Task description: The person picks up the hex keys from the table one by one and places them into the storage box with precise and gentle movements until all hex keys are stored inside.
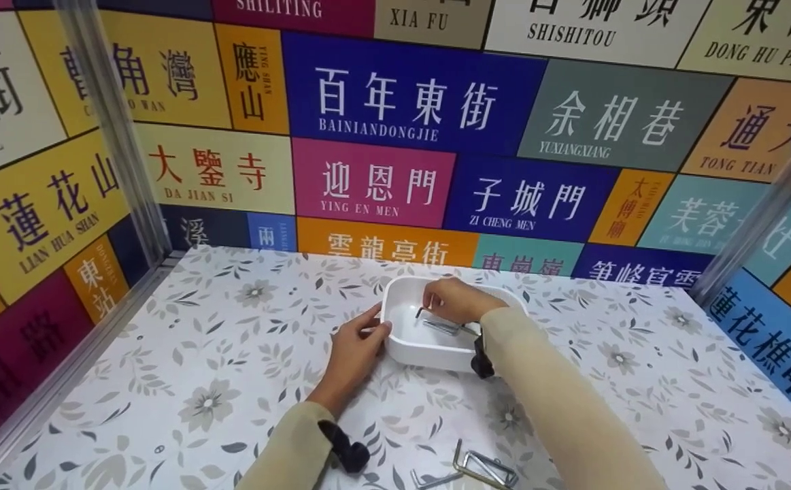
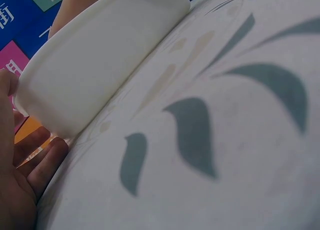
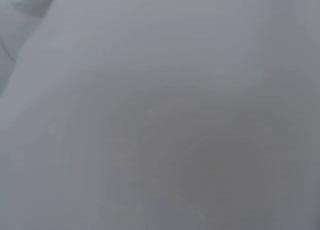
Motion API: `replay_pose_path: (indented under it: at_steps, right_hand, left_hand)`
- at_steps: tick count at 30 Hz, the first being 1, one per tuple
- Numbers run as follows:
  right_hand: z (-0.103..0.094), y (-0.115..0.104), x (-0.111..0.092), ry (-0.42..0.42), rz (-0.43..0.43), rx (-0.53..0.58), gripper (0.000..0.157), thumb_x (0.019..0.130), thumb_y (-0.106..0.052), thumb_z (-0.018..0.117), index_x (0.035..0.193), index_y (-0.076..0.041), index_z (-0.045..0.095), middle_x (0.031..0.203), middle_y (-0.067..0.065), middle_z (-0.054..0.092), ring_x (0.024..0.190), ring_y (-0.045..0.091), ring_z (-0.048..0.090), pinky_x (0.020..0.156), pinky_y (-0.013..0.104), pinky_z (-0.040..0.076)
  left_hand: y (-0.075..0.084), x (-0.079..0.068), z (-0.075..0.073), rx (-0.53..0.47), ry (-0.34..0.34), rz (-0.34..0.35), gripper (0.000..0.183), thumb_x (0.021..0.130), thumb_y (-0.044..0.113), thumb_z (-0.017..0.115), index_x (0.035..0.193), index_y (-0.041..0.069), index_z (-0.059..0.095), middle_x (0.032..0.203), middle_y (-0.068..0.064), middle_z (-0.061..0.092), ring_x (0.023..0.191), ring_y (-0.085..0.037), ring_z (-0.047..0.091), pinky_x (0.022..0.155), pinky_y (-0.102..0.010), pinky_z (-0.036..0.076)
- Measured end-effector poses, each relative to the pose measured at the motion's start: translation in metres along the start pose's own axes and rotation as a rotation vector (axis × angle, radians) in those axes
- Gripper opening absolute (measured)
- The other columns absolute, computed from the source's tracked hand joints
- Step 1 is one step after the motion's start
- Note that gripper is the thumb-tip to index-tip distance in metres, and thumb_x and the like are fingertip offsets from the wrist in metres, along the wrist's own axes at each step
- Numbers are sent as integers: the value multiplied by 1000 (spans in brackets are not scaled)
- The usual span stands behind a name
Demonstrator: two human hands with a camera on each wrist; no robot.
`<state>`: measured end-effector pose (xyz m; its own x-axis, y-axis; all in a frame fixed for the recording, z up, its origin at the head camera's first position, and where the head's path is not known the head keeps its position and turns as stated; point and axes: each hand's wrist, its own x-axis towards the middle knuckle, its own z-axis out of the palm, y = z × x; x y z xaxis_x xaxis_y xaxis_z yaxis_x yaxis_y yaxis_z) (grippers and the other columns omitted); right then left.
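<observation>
A white plastic basin (image 1: 429, 356) stands on the table with L-shaped hex keys (image 1: 441, 327) inside it. My right hand (image 1: 460, 299) reaches over the basin with its fingers curled down, and pinches a hex key whose dark end (image 1: 420, 312) shows below the fingertips. Most of that key is hidden by the hand. At the basin's left end my left hand (image 1: 358, 344) rests its thumb and fingers against the outer wall. In the left wrist view the fingers (image 2: 42, 157) lie by the basin's lower corner. The right wrist view is a pale blur.
Several more hex keys (image 1: 477, 468) lie in a loose group at the table's near edge, between the forearms. The table wears a floral cloth (image 1: 252, 381). Behind it rises a wall of coloured name signs (image 1: 375, 184), with metal posts (image 1: 133, 136) at both sides.
</observation>
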<state>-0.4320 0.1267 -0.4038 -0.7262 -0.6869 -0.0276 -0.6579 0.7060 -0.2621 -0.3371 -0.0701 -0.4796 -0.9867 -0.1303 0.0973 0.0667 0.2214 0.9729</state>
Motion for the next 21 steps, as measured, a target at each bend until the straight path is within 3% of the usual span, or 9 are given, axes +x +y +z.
replay_pose_path:
  at_steps: [5, 21]
  right_hand:
    - [8, 4, 5, 6, 13, 14, 12, 88, -2, 59, 98, -1, 66, 92, 15, 68, 85, 24, 60, 86, 41, 50]
    - [19, 5, 7, 22, 58, 32, 11, 88, -6, 64, 99, -4, 68, 94, 11, 69, 87, 23, 61, 88, 41, 50]
  left_hand:
    - [-1, 1, -1, -16, -5, 28, 48, 89, 31, 61, 136, 25, 54, 112, -5, 68, 87, -14, 65, 71, -26, 53]
    - [-1, 3, -2, -10, 0, 13, 48, 88, 32, 62, 136, 25, 55, 111, -4, 68, 89, -13, 66, 73, -26, 53]
